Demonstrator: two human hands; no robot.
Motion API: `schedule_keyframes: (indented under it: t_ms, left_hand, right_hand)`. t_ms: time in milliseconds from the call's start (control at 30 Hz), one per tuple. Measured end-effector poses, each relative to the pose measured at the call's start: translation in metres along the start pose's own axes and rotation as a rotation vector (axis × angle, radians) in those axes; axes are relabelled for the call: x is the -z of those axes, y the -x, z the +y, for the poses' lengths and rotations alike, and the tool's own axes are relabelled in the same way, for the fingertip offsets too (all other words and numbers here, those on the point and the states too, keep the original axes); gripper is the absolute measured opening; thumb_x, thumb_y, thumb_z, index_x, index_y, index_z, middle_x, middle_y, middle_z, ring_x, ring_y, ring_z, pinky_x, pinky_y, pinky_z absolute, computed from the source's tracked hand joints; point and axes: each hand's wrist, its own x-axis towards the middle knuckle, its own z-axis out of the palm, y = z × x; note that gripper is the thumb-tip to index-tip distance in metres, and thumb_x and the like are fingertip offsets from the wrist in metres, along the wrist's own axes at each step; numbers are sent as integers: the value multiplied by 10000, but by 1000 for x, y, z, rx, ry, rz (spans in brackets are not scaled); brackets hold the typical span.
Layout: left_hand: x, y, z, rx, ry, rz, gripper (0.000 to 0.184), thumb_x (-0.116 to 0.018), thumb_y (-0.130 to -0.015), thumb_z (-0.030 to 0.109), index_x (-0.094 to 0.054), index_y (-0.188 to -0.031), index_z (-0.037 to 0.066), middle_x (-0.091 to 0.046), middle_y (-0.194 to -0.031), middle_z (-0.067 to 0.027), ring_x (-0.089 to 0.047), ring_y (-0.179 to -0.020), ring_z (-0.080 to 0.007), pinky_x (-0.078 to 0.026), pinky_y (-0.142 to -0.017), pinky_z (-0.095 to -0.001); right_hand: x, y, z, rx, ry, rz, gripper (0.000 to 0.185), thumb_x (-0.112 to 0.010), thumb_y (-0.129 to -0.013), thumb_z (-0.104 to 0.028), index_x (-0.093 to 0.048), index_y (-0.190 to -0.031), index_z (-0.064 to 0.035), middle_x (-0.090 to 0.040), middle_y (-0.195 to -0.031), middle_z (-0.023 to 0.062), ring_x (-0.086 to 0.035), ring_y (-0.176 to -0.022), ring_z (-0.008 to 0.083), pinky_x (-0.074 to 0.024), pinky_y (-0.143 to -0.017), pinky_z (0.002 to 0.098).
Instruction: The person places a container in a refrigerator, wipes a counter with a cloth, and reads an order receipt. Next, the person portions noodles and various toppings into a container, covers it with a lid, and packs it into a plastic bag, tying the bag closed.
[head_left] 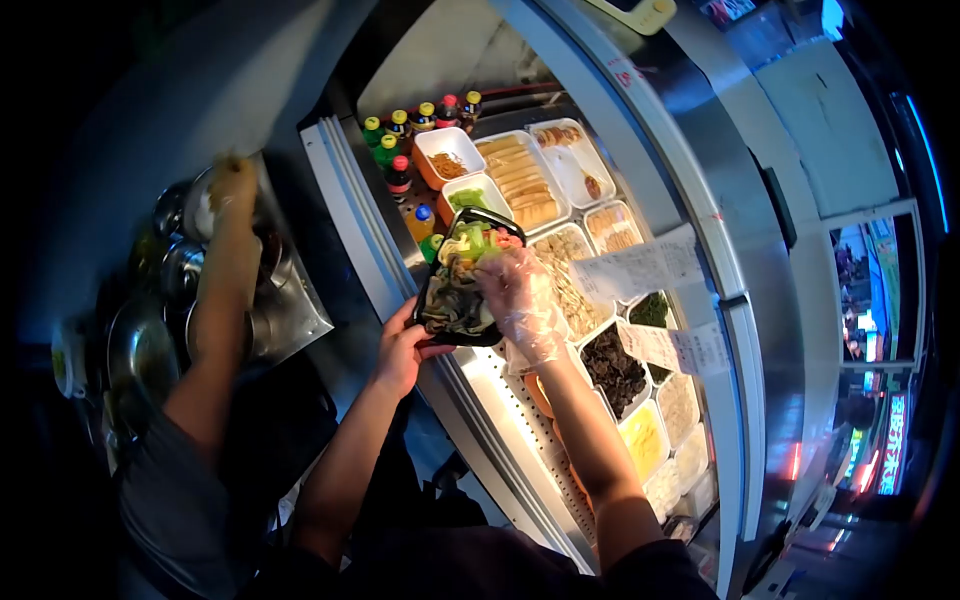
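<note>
Bright light fills the display case [515, 405]; over its front edge, the left hand [402, 352] clamps the black container [465, 341] at one corner. Pressure from the gloved right hand [522, 292], whose closure I cannot tell, could tip it, spilling food [462, 292].

The clear-gloved right hand [512, 290] hides part of the mixed food [462, 290] in the black plastic tray [468, 339], and its fingertips blur into it. Some fingers of the bare left hand [400, 352] are out of sight beneath. Print on the white paper slips [638, 268] is too small to read (both of them). Motion smears a co-worker's hand [233, 185]; its contents are unclear. The top edge crops a pale yellow object [648, 13].
</note>
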Motion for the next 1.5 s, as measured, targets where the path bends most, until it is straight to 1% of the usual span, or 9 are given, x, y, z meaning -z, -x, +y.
schedule_keyframes:
  t_ms: [67, 100, 167, 267, 600, 800, 933, 1100, 1500]
  left_hand:
    - [1, 7, -2, 7, 6, 0, 625, -402, -912, -35, -280, -1524, -6, -619, -1240, -186, -695, -1006, -322, -631, -800, -455]
    - [5, 9, -7, 10, -4, 42, 621, -407, -915, -34, -282, -1522, -5, -618, -1242, -192, -695, -1006, -332, -631, -803, -459]
    - [-4, 18, -3, 51, -53, 66, 598, -416, -913, -37, -320, -1502, -1, -614, -1253, -193, -692, -1016, -339, -635, -809, -453]
    - [-15, 31, 0, 58, -88, -5, 570, -377, -901, -51, -384, -1468, 2, -612, -1263, -180, -689, -1040, -301, -640, -810, -424]
    - [3, 69, -7, 95, -93, -16, 585, -364, -890, -49, -357, -1473, -2, -610, -1264, -180, -686, -1049, -283, -645, -788, -402]
    - [14, 89, -7, 95, -88, -20, 547, -402, -896, -50, -407, -1440, 12, -629, -1238, -157, -688, -1035, -254, -640, -767, -373]
    - [16, 97, -10, 102, -87, -15, 558, -412, -905, -44, -387, -1459, 19, -635, -1238, -152, -699, -1017, -252, -641, -772, -375]
    - [21, 115, -25, 84, -67, -4, 562, -378, -879, -68, -379, -1440, -29, -626, -1231, -176, -692, -1028, -267, -640, -789, -399]
    - [34, 149, -66, 106, -23, 23, 585, -390, -898, -70, -347, -1478, -2, -608, -1276, -193, -690, -1050, -297, -653, -772, -401]
  right_hand:
    - [-4, 17, 7, 14, 40, 76, 60, -691, -885, -61, -672, -941, -71, -643, -932, 114, -649, -788, 253, -558, -703, 337]
    - [-5, 23, 4, -356, -389, 82, 33, -655, -890, -65, -648, -922, -57, -619, -883, 129, -634, -752, 283, -537, -658, 365]
    - [-25, 39, 16, -392, -526, 101, 52, -604, -906, -94, -632, -896, -52, -594, -840, 150, -626, -723, 319, -531, -625, 405]
    - [15, 42, -20, -65, 180, -209, 120, -635, -923, -122, -656, -1028, -68, -613, -925, 120, -648, -821, 308, -561, -759, 431]
    - [63, 139, -46, -71, 45, 131, 206, -731, -855, -62, -671, -1051, -54, -664, -1026, 135, -676, -891, 330, -562, -733, 410]
    - [77, 233, -33, -498, 101, 2, 190, -723, -856, -78, -694, -1044, -77, -668, -989, 122, -620, -704, 240, -519, -654, 360]
    - [69, 284, -14, -520, 158, -19, 195, -727, -840, -77, -683, -1029, -57, -654, -932, 128, -607, -688, 246, -502, -635, 371]
    - [59, 325, 0, -692, 136, -117, 177, -698, -847, -135, -695, -1007, -61, -667, -999, 166, -650, -929, 372, -522, -819, 456]
    - [62, 355, 14, -636, 201, -158, 191, -718, -855, -132, -691, -1031, -63, -662, -960, 158, -652, -813, 323, -526, -721, 414]
